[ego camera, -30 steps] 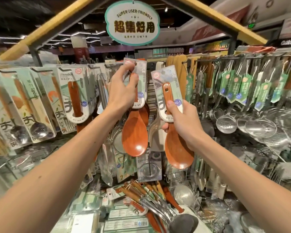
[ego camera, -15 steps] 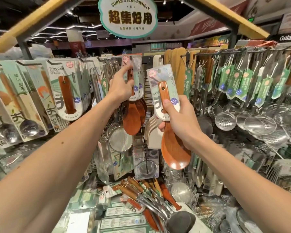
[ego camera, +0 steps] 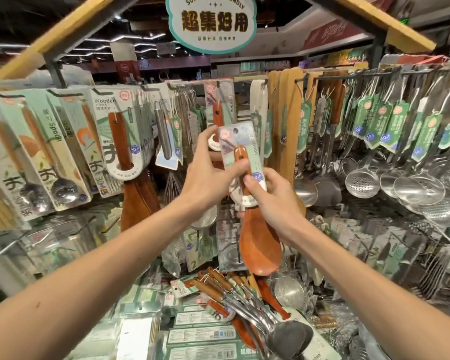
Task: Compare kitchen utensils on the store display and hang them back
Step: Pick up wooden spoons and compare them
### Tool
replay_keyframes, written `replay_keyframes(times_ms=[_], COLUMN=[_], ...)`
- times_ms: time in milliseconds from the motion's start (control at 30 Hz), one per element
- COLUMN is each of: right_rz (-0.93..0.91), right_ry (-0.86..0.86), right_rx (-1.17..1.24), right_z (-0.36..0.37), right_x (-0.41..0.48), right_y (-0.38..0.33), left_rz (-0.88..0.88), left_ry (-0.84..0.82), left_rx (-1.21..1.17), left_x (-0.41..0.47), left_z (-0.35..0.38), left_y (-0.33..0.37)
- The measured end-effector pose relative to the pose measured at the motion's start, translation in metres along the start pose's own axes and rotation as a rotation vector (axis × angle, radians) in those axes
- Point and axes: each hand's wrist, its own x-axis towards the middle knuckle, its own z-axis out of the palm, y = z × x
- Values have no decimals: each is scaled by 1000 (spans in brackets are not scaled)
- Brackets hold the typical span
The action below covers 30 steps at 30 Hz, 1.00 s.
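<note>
Both hands hold one wooden spoon [ego camera: 260, 245] in front of the middle of the display rack [ego camera: 348, 75], bowl down and tilted slightly. The right hand [ego camera: 273, 201] has its fingers curled round the handle at the lower end of the backing card [ego camera: 240, 141]. The left hand [ego camera: 205, 172] pinches the card's left edge between thumb and fingers. A matching carded spoon [ego camera: 218, 107] hangs on a hook just behind, and steel ladles [ego camera: 361, 178] hang toward the rack's right edge.

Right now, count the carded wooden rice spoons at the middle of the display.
2. The held rice spoon is gripped by the left hand and right hand; the hanging rice spoon sits on its hook just behind. More may hang hidden behind it.
</note>
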Motion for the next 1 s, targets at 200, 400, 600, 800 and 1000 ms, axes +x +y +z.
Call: replay_keyframes(times_ms=[200,400,600,800,1000], right_rz=[-123,-325,-386,-358,-338], right_ry=[14,124,166,180,190], right_rx=[-103,-197,-213,-268,-310], right_z=[22,30,30,35,35], right_x=[14,35,36,48,67], right_y=[-8,-28,-21,-29,-19], left_rz=[195,295,360,271,170], left_ry=[129,190,212,236,186], left_rx=[41,140,177,166,194], left_x=[12,33,35,52,76], left_z=[-14,-23,-23,-24,-20], left_y=[9,29,25,29,18])
